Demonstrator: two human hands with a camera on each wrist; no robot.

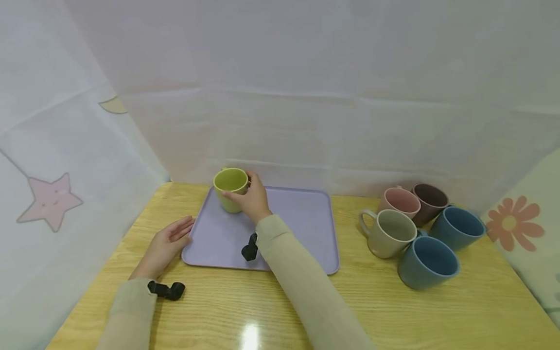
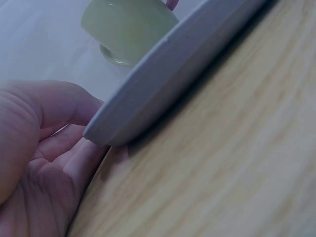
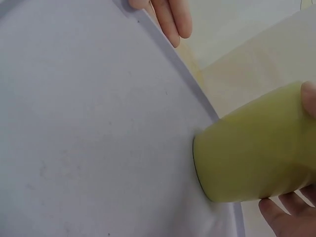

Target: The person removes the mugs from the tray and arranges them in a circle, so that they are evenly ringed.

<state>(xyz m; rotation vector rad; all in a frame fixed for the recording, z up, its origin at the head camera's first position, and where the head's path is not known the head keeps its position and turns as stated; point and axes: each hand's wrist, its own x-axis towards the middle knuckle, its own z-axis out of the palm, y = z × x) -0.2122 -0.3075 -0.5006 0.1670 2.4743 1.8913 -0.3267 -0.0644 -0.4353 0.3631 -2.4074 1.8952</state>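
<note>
A yellow-green mug stands upright at the back left of a lavender tray, at or just above its surface. My right hand grips this mug from its right side, thumb in front and fingers behind. In the right wrist view the mug's base is close to the tray's raised edge. My left hand holds the tray's left rim. The left wrist view shows a digit on the rim and other fingers below and outside it.
Right of the tray, several mugs stand close together: a pink mug, a dark brown mug, a beige mug and two blue mugs, one behind and one in front. A pale cloth hangs behind the wooden table.
</note>
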